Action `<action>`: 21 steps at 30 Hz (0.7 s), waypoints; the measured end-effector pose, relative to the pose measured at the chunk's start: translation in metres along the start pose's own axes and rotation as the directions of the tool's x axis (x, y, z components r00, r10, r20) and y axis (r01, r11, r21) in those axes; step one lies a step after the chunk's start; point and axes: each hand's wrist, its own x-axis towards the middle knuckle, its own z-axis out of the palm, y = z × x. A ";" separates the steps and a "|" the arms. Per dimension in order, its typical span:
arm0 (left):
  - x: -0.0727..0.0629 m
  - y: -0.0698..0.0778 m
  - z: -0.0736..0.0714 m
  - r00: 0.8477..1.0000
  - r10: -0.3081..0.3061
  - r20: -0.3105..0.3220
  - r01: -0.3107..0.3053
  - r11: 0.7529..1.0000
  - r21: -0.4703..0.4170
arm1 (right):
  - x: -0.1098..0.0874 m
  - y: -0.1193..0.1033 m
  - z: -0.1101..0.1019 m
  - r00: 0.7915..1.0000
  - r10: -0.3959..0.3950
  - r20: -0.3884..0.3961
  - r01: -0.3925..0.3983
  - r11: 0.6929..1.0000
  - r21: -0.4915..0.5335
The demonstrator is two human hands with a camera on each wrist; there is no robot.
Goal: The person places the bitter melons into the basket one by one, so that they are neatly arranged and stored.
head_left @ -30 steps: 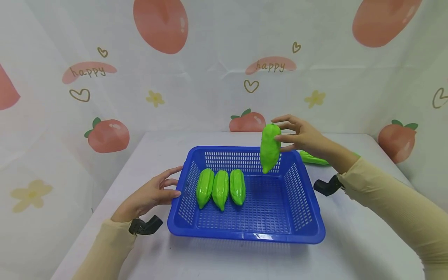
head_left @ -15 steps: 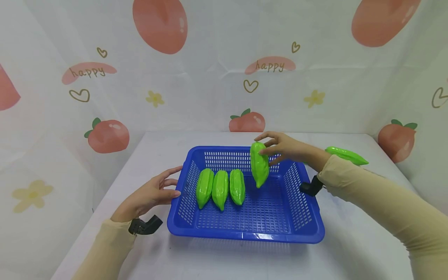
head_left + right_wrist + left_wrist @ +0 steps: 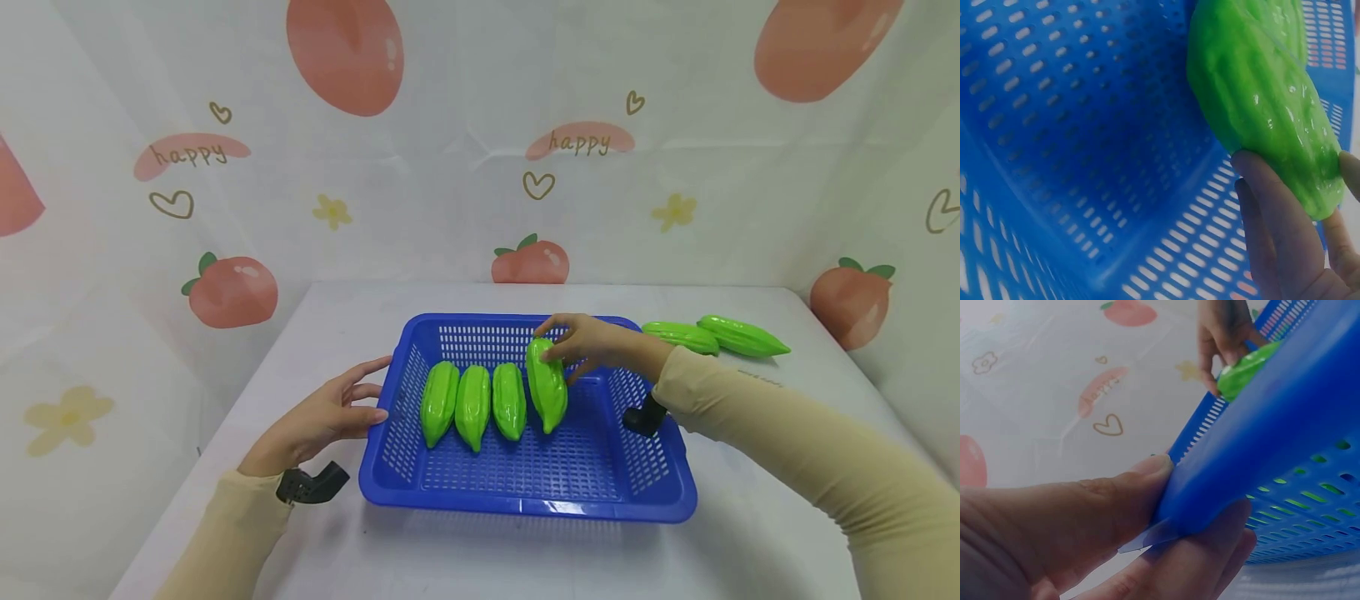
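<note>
My right hand point(image 3: 588, 343) grips a glossy green bitter melon point(image 3: 547, 387) by its upper end, inside the blue plastic basket point(image 3: 525, 507). The melon slants with its pointed tip toward the front; in the right wrist view, fingers and thumb press on both sides of the ridged melon point(image 3: 1266, 106). Three more bitter melons point(image 3: 473, 408) lie side by side in the basket's left half, tips toward me. At the basket's left rim, my left hand point(image 3: 322, 421) pinches the edge, thumb on top and fingers beneath, as the basket wall point(image 3: 1260, 425) in the left wrist view shows.
Two more bitter melons point(image 3: 742, 336) lie on the white table point(image 3: 450, 567) behind the basket's right side. A white cloth backdrop point(image 3: 435, 208) printed with peaches, hearts and flowers stands behind the table.
My right hand has moved left and down, bringing its bitter melon from above the basket's back rim to beside the row of three. The left hand has stayed in place.
</note>
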 end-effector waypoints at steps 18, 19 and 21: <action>-0.001 0.000 0.000 1.000 -0.001 -0.005 0.001 1.000 0.009 | 0.012 0.013 0.022 0.990 0.133 -0.047 -0.134 0.991 -0.027; -0.001 0.000 0.000 1.000 -0.004 -0.007 0.004 1.000 0.011 | 0.011 0.013 0.022 0.990 0.133 -0.048 -0.134 0.991 -0.027; -0.001 0.000 0.000 1.000 -0.003 -0.006 0.003 1.000 0.013 | 0.011 0.013 0.023 0.990 0.134 -0.049 -0.135 0.991 -0.024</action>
